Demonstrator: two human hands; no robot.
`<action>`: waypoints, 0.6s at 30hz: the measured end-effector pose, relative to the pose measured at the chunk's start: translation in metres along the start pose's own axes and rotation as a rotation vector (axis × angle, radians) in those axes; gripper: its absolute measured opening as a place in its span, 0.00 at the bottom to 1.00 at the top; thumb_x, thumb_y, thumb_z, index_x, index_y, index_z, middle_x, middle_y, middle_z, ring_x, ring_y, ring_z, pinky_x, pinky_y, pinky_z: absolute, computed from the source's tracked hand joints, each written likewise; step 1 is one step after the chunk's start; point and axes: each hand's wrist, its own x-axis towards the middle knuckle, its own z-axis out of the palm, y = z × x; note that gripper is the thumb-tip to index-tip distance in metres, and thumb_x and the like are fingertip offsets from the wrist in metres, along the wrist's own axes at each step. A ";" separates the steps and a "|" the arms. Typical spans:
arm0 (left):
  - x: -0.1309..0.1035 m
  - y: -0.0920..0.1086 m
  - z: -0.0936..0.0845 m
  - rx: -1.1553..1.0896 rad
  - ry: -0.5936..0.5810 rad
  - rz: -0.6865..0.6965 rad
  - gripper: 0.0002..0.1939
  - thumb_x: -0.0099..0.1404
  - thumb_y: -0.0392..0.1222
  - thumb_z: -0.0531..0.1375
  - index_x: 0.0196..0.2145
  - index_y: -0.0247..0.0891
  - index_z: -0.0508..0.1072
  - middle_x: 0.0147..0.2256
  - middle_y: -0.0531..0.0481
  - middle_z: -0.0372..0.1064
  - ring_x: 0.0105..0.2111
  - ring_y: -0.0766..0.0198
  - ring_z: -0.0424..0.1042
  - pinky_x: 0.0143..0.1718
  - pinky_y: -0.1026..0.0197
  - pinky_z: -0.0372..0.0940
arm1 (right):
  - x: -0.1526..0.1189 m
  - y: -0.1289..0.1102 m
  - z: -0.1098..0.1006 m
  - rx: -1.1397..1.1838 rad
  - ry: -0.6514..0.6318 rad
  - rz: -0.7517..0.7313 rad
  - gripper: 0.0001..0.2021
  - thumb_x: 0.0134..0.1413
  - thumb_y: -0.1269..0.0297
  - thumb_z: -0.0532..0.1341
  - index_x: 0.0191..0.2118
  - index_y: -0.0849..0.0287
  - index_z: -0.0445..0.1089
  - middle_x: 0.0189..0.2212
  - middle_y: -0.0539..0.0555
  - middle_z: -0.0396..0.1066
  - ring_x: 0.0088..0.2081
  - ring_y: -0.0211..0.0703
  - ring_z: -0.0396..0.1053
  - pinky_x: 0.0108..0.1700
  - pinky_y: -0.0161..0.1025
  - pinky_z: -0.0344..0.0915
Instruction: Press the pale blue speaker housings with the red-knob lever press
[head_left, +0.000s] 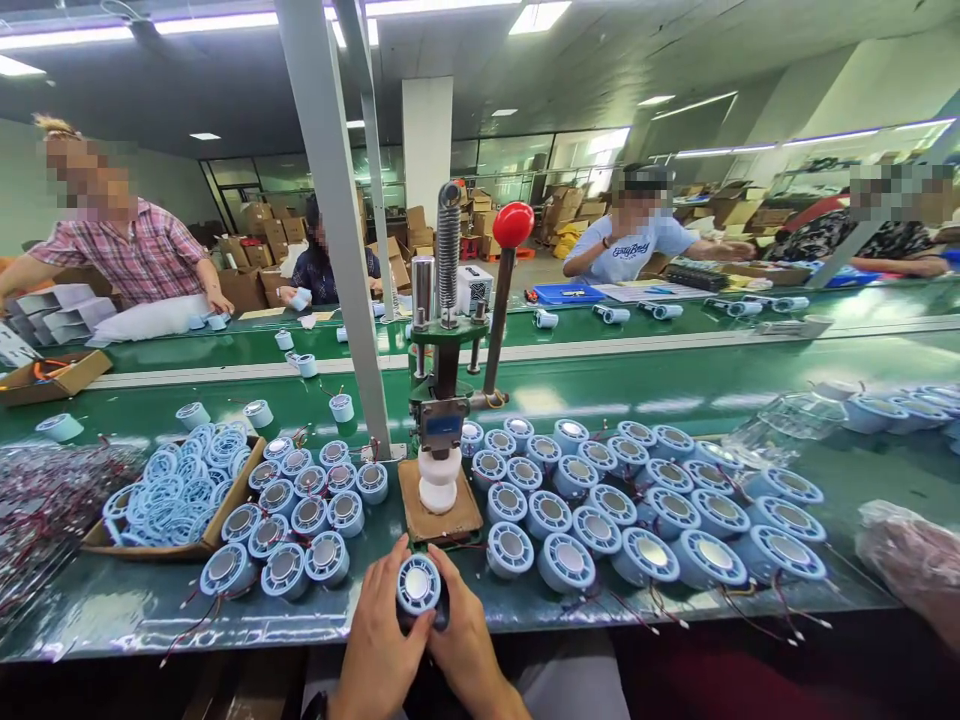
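Observation:
Both of my hands hold one round light-blue motor housing [418, 585] with a silver disc on top, at the table's front edge. My left hand [384, 625] wraps its left side, and my right hand [465, 630] wraps its right side. Just beyond them stands a hand press [444, 410] with a red ball lever [514, 225] and a white plastic head over a brown board [465, 515]. Similar blue housings [564, 562] stand in rows to the right of the press, and a smaller group [283, 570] stands to its left.
A cardboard box [244, 495] of blue rings sits at the left, beside a heap of wired parts [52, 510]. A grey post [337, 220] rises behind the press. Clear plastic bottles [787, 425] lie at the right. Several people work across the green conveyor [645, 370].

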 end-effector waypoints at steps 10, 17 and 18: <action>-0.003 -0.009 0.016 -0.039 0.233 0.043 0.26 0.58 0.39 0.57 0.55 0.41 0.69 0.53 0.44 0.73 0.54 0.48 0.72 0.57 0.45 0.66 | -0.004 0.010 0.006 0.005 0.032 -0.104 0.40 0.40 0.76 0.63 0.64 0.55 0.60 0.53 0.55 0.74 0.51 0.44 0.76 0.53 0.35 0.73; 0.001 -0.031 0.037 -0.068 0.356 0.074 0.22 0.62 0.48 0.58 0.53 0.43 0.70 0.50 0.44 0.75 0.50 0.47 0.74 0.53 0.45 0.69 | 0.004 0.012 0.011 0.013 0.040 -0.161 0.47 0.38 0.76 0.64 0.68 0.51 0.52 0.49 0.51 0.76 0.46 0.41 0.78 0.49 0.29 0.73; 0.001 -0.031 0.036 -0.069 0.351 0.066 0.22 0.61 0.48 0.58 0.53 0.42 0.70 0.51 0.44 0.75 0.51 0.47 0.74 0.53 0.45 0.68 | 0.003 0.011 0.011 0.005 0.046 -0.156 0.46 0.39 0.75 0.64 0.68 0.52 0.52 0.49 0.52 0.76 0.46 0.41 0.78 0.49 0.30 0.73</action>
